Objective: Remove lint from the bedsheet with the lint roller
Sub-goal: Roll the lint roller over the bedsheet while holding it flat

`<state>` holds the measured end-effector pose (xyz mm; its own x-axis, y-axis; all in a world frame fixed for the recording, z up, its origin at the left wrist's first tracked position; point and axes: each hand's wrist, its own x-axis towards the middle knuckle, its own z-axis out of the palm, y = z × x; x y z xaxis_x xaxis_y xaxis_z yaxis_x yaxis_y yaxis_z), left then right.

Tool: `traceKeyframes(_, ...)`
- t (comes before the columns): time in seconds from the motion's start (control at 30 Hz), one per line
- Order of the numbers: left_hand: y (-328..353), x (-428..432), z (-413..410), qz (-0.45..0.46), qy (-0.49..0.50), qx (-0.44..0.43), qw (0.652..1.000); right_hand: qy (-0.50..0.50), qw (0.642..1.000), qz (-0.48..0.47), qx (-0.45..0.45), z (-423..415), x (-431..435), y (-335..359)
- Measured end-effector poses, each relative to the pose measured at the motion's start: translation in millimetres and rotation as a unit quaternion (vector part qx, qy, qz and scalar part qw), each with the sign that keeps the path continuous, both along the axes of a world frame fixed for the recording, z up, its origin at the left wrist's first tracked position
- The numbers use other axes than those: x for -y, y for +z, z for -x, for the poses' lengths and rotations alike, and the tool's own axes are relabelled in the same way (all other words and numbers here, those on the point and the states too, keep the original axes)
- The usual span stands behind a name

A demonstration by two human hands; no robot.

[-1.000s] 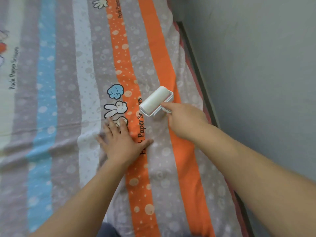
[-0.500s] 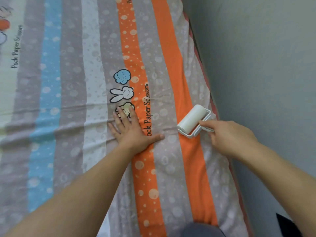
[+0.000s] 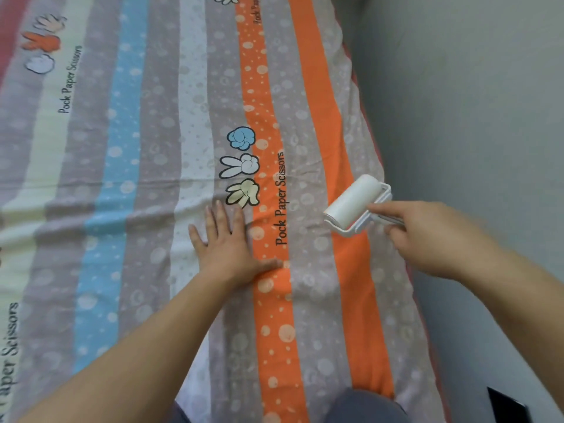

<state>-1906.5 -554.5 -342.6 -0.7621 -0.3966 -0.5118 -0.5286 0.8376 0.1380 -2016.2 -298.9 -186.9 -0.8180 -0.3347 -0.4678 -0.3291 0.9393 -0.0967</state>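
Observation:
A striped bedsheet (image 3: 146, 166) in grey, blue, white and orange, printed with cartoon hands, covers the bed. The white lint roller (image 3: 354, 203) lies with its drum on the right orange stripe, close to the bed's right edge. My right hand (image 3: 427, 236) grips its handle, with the index finger stretched along the frame. My left hand (image 3: 227, 245) presses flat on the sheet, fingers spread, to the left of the roller and just below the printed hands.
A grey wall (image 3: 473, 117) runs right along the bed's right edge. My knees in dark trousers (image 3: 363, 407) show at the bottom. A dark object (image 3: 508, 407) sits in the bottom right corner.
My right hand has carried the roller rightward from the grey stripe by the lettering to the right orange stripe. My left hand has stayed pressed on the sheet while the view shifted.

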Motion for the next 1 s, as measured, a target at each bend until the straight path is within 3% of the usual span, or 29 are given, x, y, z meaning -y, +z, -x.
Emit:
traceKeyframes(0.17,-10.4,7.3,-5.7,-0.025,0.016,0.016,0.999,0.002,0.994,0.108,-0.002,19.2,102.7,-56.6)
traceKeyframes(0.3,-18.1,13.4,-2.5,-0.066,0.012,0.030,0.997,-0.003,0.994,0.107,0.027,33.2,143.6,-101.7)
traceKeyframes(0.67,-11.3,21.5,-1.1,-0.104,-0.007,0.067,0.992,0.009,0.999,0.010,0.034,-16.5,50.8,-86.1)
traceKeyframes(1.0,-6.0,20.8,-19.5,-0.096,-0.023,-0.025,0.995,-0.007,0.997,-0.062,0.047,-52.6,-24.2,-54.4)
